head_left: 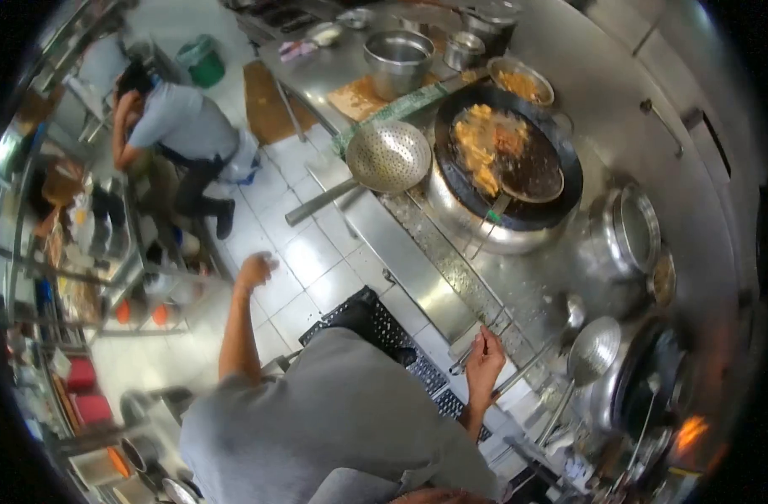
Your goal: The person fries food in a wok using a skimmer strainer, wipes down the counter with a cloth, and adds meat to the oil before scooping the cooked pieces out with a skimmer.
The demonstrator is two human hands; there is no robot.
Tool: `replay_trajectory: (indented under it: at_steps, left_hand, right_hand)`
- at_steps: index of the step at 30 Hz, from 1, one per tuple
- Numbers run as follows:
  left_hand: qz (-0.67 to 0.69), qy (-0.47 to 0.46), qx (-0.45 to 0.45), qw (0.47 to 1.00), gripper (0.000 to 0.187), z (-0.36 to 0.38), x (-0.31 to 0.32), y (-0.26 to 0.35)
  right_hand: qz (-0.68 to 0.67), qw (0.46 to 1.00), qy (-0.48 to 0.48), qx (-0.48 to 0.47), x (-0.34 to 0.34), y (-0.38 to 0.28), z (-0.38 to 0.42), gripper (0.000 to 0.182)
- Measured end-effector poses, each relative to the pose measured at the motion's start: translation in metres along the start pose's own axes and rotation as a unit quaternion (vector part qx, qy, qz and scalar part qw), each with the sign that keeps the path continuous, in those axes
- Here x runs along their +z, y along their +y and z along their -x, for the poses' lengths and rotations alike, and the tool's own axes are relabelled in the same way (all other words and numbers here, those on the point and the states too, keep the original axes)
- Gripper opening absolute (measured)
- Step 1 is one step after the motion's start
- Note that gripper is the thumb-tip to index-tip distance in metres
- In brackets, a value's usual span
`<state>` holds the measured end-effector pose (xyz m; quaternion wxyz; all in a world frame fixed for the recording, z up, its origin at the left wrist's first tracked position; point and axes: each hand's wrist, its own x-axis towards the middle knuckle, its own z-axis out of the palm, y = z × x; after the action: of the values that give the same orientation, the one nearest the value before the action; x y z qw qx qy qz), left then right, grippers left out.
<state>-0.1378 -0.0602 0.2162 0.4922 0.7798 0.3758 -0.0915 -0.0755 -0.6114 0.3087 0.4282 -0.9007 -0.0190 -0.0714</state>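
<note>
My left hand (pixel 255 270) is raised over the tiled floor, away from the stove, its fingers partly curled and blurred; whether it holds anything is unclear. My right hand (pixel 486 359) is near the stove's front edge, fingers drawn together beside thin metal handles; what they grip, if anything, is too small to tell. A large black wok (pixel 560 191) holds browned food pieces (pixel 476 143) in dark oil, with a round wire strainer (pixel 531 176) in it. A perforated ladle (pixel 389 156) lies across the counter's front edge, its handle over the floor.
A co-worker (pixel 186 122) bends beside the shelves at upper left. A green bin (pixel 201 60) stands behind. Steel pots (pixel 398 60) line the back counter. Another perforated ladle (pixel 595 351) rests near a second wok (pixel 649 378), with flame (pixel 691 433) at lower right.
</note>
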Motion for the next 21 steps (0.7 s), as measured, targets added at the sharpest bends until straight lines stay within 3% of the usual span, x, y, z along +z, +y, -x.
replay_trajectory:
  at_steps: [1,2,4,6,7,8,10,11,14,16,21]
  left_hand:
    - [-0.037,0.019,0.024,0.999,0.05,-0.016,-0.004,0.003]
    - [-0.08,0.029,0.047,0.995,0.047,-0.035,-0.008,0.005]
    - [-0.295,0.065,0.195,0.933,0.045,-0.111,-0.02,-0.028]
    - [-0.267,0.09,0.237,0.93,0.045,-0.127,-0.024,0.003]
    - [-0.193,0.058,0.212,0.956,0.046,-0.133,-0.027,0.014]
    - [-0.114,0.032,0.181,0.976,0.046,-0.138,-0.028,0.025]
    - [-0.129,0.079,0.154,0.976,0.04,-0.12,-0.021,0.06]
    - [-0.129,0.083,0.174,0.973,0.041,-0.14,-0.022,0.042]
    - [-0.153,0.062,0.174,0.971,0.041,-0.173,-0.02,0.026]
    - [-0.136,0.045,0.167,0.975,0.041,-0.174,-0.019,0.042]
    - [-0.126,0.035,0.195,0.972,0.036,-0.193,-0.023,0.079]
  right_hand:
    - [0.065,0.997,0.017,-0.043,-0.003,-0.013,0.0,0.021]
    - [0.043,0.999,0.008,-0.004,0.0,-0.011,0.0,0.021]
    - [0.033,0.997,-0.002,0.067,0.003,-0.026,0.009,0.022]
    - [0.03,0.994,0.013,0.102,0.011,-0.04,0.005,0.022]
    - [0.022,0.992,0.024,0.122,0.016,-0.042,0.012,0.022]
    - [0.049,0.995,0.043,0.076,0.023,-0.038,0.018,0.019]
    - [0.087,0.99,0.007,0.113,0.036,-0.035,0.027,0.02]
    - [0.092,0.989,0.009,0.112,0.044,-0.036,0.03,0.02]
    - [0.111,0.99,-0.01,0.084,0.07,-0.042,0.037,0.021]
    - [0.084,0.985,-0.044,0.145,0.082,-0.045,0.039,0.024]
    - [0.138,0.966,-0.109,0.189,0.105,-0.042,0.044,0.036]
